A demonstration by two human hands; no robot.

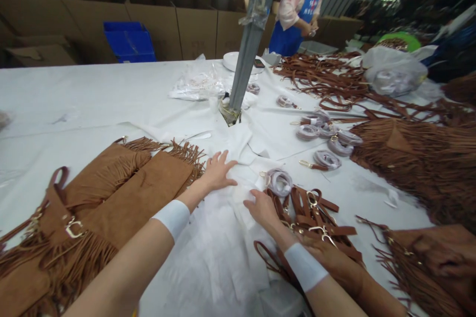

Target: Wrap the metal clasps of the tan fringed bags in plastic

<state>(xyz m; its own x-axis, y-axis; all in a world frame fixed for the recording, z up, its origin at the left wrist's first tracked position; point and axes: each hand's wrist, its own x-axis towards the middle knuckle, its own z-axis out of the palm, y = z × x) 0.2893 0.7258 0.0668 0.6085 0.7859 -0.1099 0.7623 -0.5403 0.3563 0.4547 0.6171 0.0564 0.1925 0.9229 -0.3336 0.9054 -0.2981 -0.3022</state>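
Note:
My left hand (218, 171) is spread open above the white sheet material (223, 237), with nothing in its fingers. Across from it, my right hand (262, 207) reaches over the same white material, fingers stretched out and apart, holding nothing that I can see. Beside my right hand lie a wrapped coiled strap (278, 182) and a pile of brown straps with gold clasps (316, 208). Brown fringed suede bags (145, 193) are stacked left of my left hand. Another person's forearm (334, 265) lies alongside my right arm, its hand mostly hidden at the straps.
A grey metal post (249, 34) rises through the table (74, 89). Several wrapped coils (327, 131) and brown fringed pieces (420, 158) lie to the right. A clear plastic bag (199, 81) rests near the post. A person in a blue apron (303, 10) stands at the far side.

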